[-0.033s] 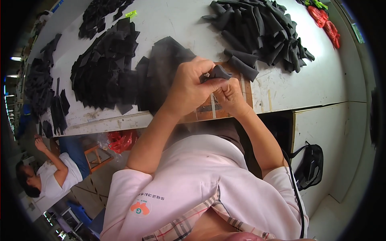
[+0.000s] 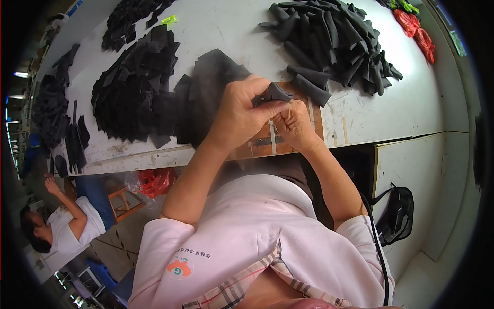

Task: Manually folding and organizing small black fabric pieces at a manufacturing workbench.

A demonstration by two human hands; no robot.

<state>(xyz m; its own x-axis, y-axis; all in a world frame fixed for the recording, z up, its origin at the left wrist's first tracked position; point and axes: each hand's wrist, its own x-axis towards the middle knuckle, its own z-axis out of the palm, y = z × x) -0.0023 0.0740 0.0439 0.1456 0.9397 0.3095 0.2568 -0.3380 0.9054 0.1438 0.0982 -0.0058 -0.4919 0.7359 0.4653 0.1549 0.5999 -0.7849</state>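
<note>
A dark grey fabric piece (image 2: 278,92) is folded up between my two hands, above the table's near edge. My left hand (image 2: 242,109) is closed on it, thumb pointing right along its lower side. Just to the right, my right hand (image 2: 295,124) has its fingers curled and pressed against the same piece; its fingertips are partly hidden. Below my hands lies a brown board (image 2: 263,146) with pale strips. Flat dark fabric pieces (image 2: 213,74) are stacked beside my left hand. Rolled dark pieces (image 2: 310,85) lie beyond my right hand.
A big heap of rolled dark fabric (image 2: 334,38) covers the far right of the white table (image 2: 401,110). Flat dark pieces (image 2: 135,85) are piled at left. Red plastic bags (image 2: 409,23) sit at far right. Another person (image 2: 77,219) sits at lower left; a black bag (image 2: 399,213) hangs at right.
The fabric piece has shifted slightly to the left between my fingers. My hands have otherwise stayed almost in the same place.
</note>
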